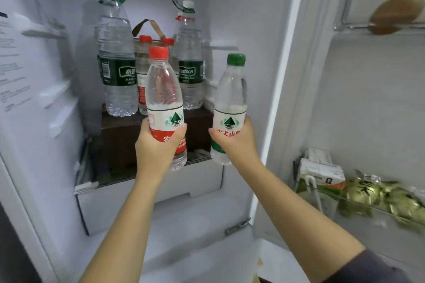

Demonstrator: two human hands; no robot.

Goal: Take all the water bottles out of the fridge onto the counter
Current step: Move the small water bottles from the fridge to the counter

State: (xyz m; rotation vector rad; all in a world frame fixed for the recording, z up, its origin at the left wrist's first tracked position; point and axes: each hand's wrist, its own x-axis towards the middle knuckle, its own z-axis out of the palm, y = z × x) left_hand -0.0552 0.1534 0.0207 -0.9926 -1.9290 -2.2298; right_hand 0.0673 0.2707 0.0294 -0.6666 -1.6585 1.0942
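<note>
Left hand (156,149) grips the red-capped bottle (164,89), right hand (234,142) the green-capped bottle (231,92), fingers (180,132) wrapped round labels; likely light, slippery.

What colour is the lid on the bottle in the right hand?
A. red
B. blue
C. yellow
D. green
D: the right hand grips a small bottle whose lid is green; the red-lidded bottle is in the left hand.
</note>
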